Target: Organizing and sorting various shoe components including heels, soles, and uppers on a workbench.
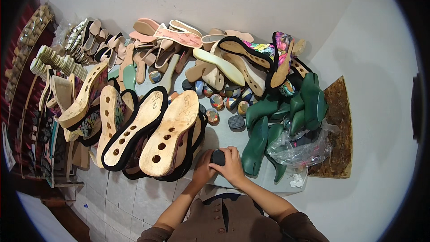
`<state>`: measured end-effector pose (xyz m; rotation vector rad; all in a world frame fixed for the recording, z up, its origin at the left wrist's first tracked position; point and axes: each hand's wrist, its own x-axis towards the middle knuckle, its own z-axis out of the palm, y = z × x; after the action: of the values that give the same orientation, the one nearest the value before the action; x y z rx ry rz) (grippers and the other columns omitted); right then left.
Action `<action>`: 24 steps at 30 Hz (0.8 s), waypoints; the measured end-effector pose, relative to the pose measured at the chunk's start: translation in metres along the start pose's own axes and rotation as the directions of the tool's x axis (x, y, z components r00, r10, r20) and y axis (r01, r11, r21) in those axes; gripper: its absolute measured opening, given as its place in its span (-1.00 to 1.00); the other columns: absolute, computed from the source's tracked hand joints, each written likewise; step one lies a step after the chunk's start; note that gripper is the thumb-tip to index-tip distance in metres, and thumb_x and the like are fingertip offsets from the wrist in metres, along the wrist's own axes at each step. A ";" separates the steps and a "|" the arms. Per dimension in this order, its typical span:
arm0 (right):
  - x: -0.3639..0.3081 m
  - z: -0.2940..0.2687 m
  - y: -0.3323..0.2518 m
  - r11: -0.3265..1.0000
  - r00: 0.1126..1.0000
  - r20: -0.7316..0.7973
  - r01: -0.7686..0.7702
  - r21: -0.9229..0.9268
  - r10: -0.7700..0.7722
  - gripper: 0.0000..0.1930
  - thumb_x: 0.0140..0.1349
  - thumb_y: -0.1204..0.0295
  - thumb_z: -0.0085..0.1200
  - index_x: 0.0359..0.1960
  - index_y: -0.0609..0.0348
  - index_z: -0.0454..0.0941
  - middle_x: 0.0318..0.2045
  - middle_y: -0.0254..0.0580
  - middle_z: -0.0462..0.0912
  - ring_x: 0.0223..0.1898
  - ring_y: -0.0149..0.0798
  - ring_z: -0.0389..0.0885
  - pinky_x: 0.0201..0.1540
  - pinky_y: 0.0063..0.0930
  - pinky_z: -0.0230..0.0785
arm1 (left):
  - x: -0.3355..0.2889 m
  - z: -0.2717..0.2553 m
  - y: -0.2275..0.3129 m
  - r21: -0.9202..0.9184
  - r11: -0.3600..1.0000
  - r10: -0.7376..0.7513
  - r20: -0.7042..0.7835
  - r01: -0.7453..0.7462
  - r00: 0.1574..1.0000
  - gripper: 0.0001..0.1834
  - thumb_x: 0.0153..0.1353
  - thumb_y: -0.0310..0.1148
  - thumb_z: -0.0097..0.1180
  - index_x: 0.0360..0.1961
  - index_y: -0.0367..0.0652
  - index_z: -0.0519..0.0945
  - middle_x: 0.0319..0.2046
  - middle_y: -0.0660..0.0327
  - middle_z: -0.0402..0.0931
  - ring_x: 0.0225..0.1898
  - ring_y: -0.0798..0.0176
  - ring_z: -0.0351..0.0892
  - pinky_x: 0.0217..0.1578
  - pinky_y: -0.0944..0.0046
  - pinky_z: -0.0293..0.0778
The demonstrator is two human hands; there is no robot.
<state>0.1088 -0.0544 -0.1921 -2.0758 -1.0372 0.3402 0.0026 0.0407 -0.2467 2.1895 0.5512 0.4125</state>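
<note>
Near the table's front edge, both my hands are closed on a small dark shoe heel point(218, 157) with a rounded top. My right hand point(232, 166) wraps its right side, the thumb lying across the lower part. From the left, my left hand point(204, 169) grips the same heel; some of its fingers are hidden behind it. Just beyond lie several similar heels, among them a dark grey one point(236, 123) and some covered in multicoloured patterned material point(217, 101). Left of my hands, a pale wooden wedge sole point(170, 134) with a row of holes leans on others edged in black.
Green shoe lasts point(256, 145) and a crumpled clear plastic bag point(298, 150) lie on the right of the pale table point(282, 188). A stained brown board point(338, 130) stands against the wall. Pink insoles point(179, 37) and flower-patterned wedges point(283, 45) pile up at the back.
</note>
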 end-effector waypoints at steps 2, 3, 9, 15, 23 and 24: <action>0.000 0.002 0.001 0.999 1.000 -0.012 0.015 -0.039 -0.016 -0.31 -0.16 0.06 0.30 -0.03 0.18 0.37 -0.15 0.01 0.28 -0.08 0.05 0.31 -0.05 -0.17 0.26 | -0.001 0.000 -0.003 -0.007 1.000 0.001 -0.002 -0.001 1.000 -0.27 -0.11 -0.35 0.27 0.11 -0.29 0.24 0.03 -0.09 0.30 0.08 -0.14 0.29 0.07 0.07 0.25; -0.001 0.004 0.000 0.999 1.000 -0.013 0.015 -0.039 -0.016 -0.31 -0.16 0.06 0.30 -0.03 0.18 0.37 -0.15 0.01 0.28 -0.08 0.05 0.31 -0.05 -0.17 0.26 | -0.001 0.000 -0.005 -0.015 1.000 0.001 -0.003 -0.001 1.000 -0.28 -0.11 -0.35 0.28 0.10 -0.29 0.25 0.03 -0.09 0.31 0.07 -0.15 0.30 0.06 0.07 0.26; 0.001 0.008 -0.003 0.997 0.999 -0.032 0.005 -0.080 -0.007 -0.30 -0.15 0.00 0.27 -0.03 0.19 0.36 -0.16 0.02 0.28 -0.10 0.06 0.32 -0.07 -0.15 0.28 | 0.000 -0.003 -0.008 -0.022 1.000 -0.001 0.027 0.002 1.000 -0.26 -0.15 -0.39 0.30 0.12 -0.24 0.26 0.06 -0.02 0.31 0.09 -0.08 0.30 0.07 0.10 0.28; 0.001 0.009 -0.002 0.996 0.998 -0.049 0.028 -0.087 -0.032 -0.29 -0.16 0.06 0.31 -0.04 0.27 0.34 -0.17 0.06 0.28 -0.11 0.08 0.34 -0.07 -0.17 0.28 | 0.003 -0.005 0.000 -0.018 0.999 -0.026 0.023 0.027 0.999 -0.30 -0.14 -0.42 0.29 0.08 -0.25 0.30 0.03 -0.02 0.34 0.05 -0.08 0.35 0.04 0.12 0.30; 0.002 0.014 0.010 0.997 0.998 -0.011 0.063 -0.038 -0.064 -0.25 -0.09 0.03 0.27 0.02 0.30 0.28 -0.11 0.09 0.27 -0.07 0.10 0.33 0.00 -0.14 0.22 | -0.001 -0.001 -0.007 0.007 1.000 -0.023 0.024 0.023 0.999 -0.30 -0.11 -0.44 0.25 0.12 -0.25 0.28 0.06 -0.03 0.33 0.07 -0.08 0.34 0.05 0.12 0.29; 0.000 0.012 0.013 0.997 0.998 -0.017 0.065 -0.038 -0.065 -0.25 -0.09 0.03 0.27 0.02 0.30 0.28 -0.11 0.09 0.27 -0.07 0.10 0.33 0.00 -0.14 0.22 | -0.001 -0.002 -0.004 0.006 0.999 -0.038 0.038 0.037 0.999 -0.30 -0.11 -0.44 0.25 0.12 -0.25 0.27 0.07 -0.03 0.32 0.08 -0.08 0.33 0.06 0.12 0.29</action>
<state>0.1095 -0.0529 -0.2097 -2.0695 -1.1052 0.2699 0.0003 0.0440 -0.2491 2.1844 0.5721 0.3484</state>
